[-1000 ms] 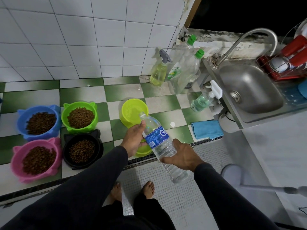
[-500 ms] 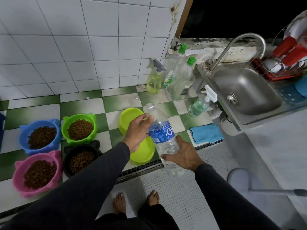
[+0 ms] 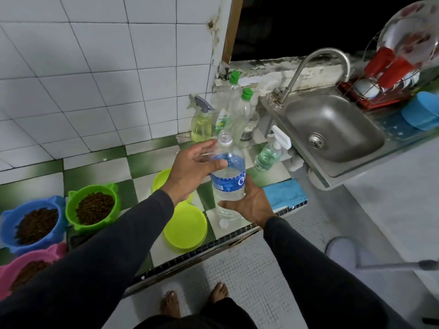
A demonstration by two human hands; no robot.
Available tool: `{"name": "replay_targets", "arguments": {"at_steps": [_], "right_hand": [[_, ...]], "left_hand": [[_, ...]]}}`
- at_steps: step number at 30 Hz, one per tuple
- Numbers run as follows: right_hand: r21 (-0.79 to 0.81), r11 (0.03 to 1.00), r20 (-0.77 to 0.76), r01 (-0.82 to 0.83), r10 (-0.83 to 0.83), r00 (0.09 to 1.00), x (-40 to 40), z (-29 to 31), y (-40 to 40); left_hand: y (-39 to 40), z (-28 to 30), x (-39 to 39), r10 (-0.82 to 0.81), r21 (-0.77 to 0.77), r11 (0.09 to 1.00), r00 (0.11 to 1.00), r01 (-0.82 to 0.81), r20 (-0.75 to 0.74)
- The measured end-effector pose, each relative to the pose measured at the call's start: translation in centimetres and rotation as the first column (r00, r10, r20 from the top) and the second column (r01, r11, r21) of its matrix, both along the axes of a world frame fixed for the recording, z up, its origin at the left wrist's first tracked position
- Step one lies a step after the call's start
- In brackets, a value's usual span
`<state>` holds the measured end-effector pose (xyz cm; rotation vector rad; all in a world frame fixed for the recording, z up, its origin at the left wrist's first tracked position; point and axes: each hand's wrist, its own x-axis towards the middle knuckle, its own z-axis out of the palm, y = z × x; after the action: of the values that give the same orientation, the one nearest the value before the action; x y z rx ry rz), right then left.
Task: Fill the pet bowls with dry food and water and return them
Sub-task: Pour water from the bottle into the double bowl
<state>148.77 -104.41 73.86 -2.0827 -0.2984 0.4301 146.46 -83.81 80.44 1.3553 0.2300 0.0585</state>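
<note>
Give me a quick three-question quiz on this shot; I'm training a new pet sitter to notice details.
1. True or false: the green bowl holds dry food.
2. Which hand grips the water bottle round its lower part? A) left hand B) right hand C) neither
3. What colour is the folded cloth lying on the checkered counter near the sink?

Key: 1 true. 2 B; the left hand's fingers are spread beside the bottle's upper part. 3 blue.
</note>
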Motion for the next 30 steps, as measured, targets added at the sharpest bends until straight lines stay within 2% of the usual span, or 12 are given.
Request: {"name": "replay_targets", "arguments": {"at_steps": [1,4,8,13,15,16,26,30], "right_hand": [[-0.017,1.0,-0.001,0.004,-0.004,1.0,0.2,-0.4,0.1],[0.106,0.989,-0.12,0.098,-0.086,0.989,0.8,-1.1,0.9],[0.142,0.984,-0.128,0.109,-0.091,0.988,1.5,-2.5,1.8],[0.158,0.982,-0.216,0.105,-0.069,0.974,1.6,-2.8,2.4],[0.225,0.962,-0.245,0.152,-0.095,0.965,1.6,-3.6,2.3],[0.23,0.962,-0.211,0.146,-0.098,0.973,1.5,-4.2,2.2],[0.131,0.977,-0.206,0.169,-0.14,0.969,1.9,-5.3,2.3],[-0.009,0.992,-0.176,0.128,-0.127,0.976,2.1,-5.1,2.2]], "left_hand": [[0.0,0.1,0.1,-0.002,0.055,0.999,1.0,0.001,0.021],[0.0,0.0,0.5,-0.032,0.18,0.983,0.998,0.021,0.057],[0.3,0.1,0.9,-0.079,0.294,0.954,0.995,0.057,0.064],[1.0,0.0,1.0,-0.113,0.364,0.928,0.991,0.081,0.07],[1.0,-0.5,1.0,-0.119,0.382,0.92,0.991,0.087,0.06],[1.0,-0.8,0.9,-0.122,0.386,0.918,0.991,0.094,0.05],[0.7,-1.9,0.7,-0.139,0.399,0.909,0.99,0.12,0.018],[1.0,-2.5,1.1,-0.201,0.409,0.893,0.979,0.188,-0.012]]}}
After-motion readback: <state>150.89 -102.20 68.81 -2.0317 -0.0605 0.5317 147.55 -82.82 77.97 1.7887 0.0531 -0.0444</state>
